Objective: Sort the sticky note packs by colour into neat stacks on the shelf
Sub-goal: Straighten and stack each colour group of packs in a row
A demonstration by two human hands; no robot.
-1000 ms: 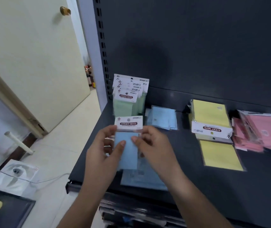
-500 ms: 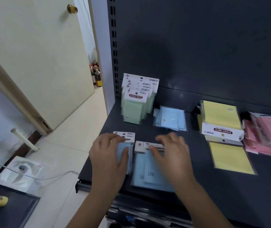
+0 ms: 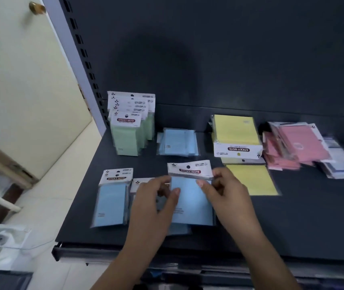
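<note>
On the dark shelf [image 3: 305,216] my left hand [image 3: 154,204] and my right hand [image 3: 227,195] both pinch a blue sticky note pack [image 3: 191,197] with a white header card, held just above more blue packs partly hidden under my left hand. Another blue pack [image 3: 112,201] lies flat to the left. At the back stand green packs [image 3: 129,130] in an upright row, a flat blue stack [image 3: 178,142], a yellow stack [image 3: 237,135] and a loose pink pile [image 3: 296,145]. One yellow pack [image 3: 252,180] lies flat right of my right hand.
White and grey packs [image 3: 342,162] lie at the far right. The shelf's front edge [image 3: 125,250] runs just below my wrists. A cream door [image 3: 20,91] and tiled floor [image 3: 47,208] are on the left.
One blue pack was set down at the left and stays there. Both hands have lifted a different blue pack from the pile in front.
</note>
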